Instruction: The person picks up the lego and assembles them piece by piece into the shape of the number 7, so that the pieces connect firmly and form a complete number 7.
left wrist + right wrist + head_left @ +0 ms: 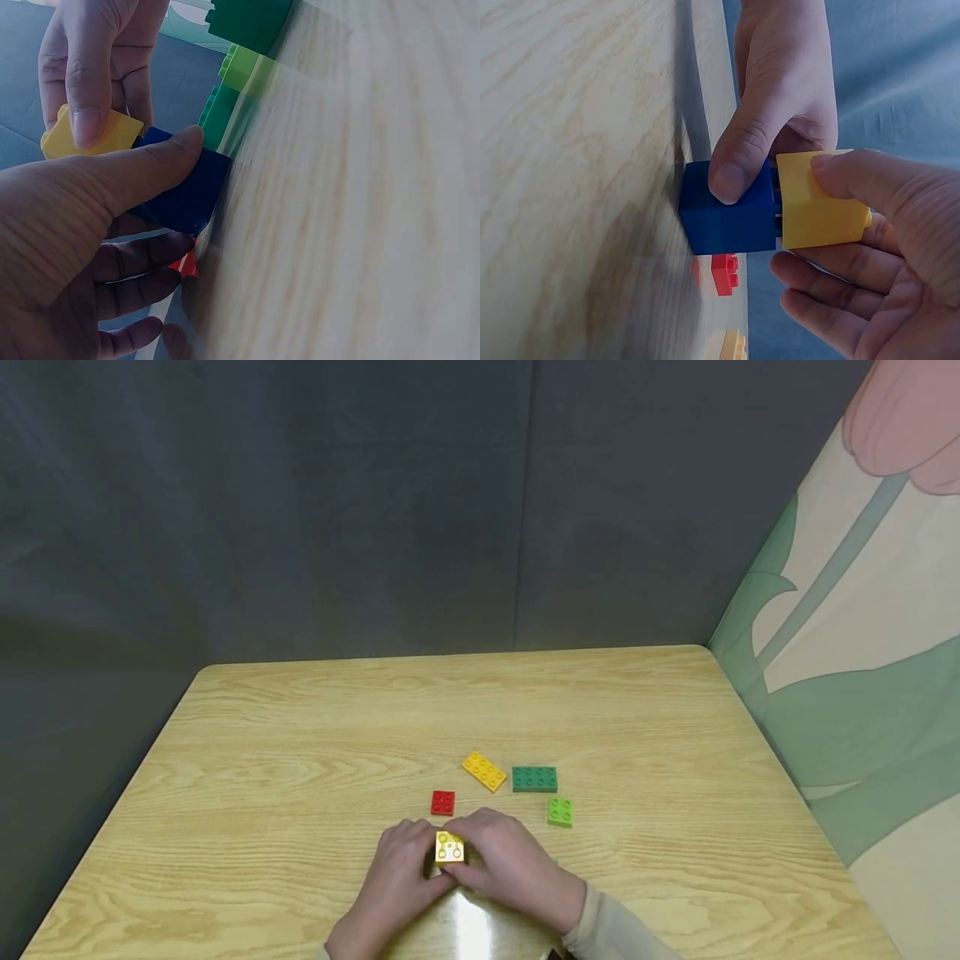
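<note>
Together, two bare hands work at the lower middle of the head view, one plastic block in the grip of each. The left hand (401, 868) pinches a blue block (731, 229), smooth-sided and boxy, its thumb flat against one face. The right hand (510, 860) pinches a yellow block (449, 847) between thumb and fingers; round studs on its top catch a bright glare. The yellow block sits on the studded top of the blue block, and in the right wrist view a narrow gap with dark studs shows between them. The blue block is close to the table (262, 735); whether it touches, I cannot tell.

Just above the hands in the head view lies a small square red brick (443, 802) with round studs. Up and to its right, a long yellow-orange brick (484, 772) lies at a slant, beside a long dark green brick (535, 779). Below that one, a squarish light green brick (559, 812) has four studs.

The table is pale wood with wavy streaks of grain and rounded far corners. Dark, softly creased cloth (375, 510) fills the top of the frame; a printed cloth (900, 568) with a pink flower and green leaves hangs at the right. A light sleeve (618, 927) ends at the right wrist.
</note>
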Demonstrator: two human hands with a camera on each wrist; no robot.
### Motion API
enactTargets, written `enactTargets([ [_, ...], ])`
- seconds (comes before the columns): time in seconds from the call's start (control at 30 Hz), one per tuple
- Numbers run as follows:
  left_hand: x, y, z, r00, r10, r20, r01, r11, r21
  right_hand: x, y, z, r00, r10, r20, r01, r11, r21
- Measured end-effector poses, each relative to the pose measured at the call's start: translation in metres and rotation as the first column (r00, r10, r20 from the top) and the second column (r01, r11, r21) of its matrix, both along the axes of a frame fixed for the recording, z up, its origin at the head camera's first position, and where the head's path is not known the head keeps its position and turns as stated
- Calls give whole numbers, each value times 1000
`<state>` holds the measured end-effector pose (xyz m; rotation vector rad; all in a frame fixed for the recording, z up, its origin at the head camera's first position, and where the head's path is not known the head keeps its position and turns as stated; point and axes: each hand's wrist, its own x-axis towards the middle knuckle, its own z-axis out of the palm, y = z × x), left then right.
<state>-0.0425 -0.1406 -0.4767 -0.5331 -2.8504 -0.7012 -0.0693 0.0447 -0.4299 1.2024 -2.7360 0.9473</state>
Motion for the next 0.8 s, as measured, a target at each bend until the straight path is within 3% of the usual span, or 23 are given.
enactTargets([
  [0.3, 0, 0, 0, 1000, 6, -2, -6, 1000, 2, -2, 1, -1, 998, 5, 65, -4, 1000, -16],
  [0.8, -1, 1, 1, 999, 6, 52, -7, 1000, 3, -5, 0, 1, 996, 8, 84, -8, 1000, 7],
])
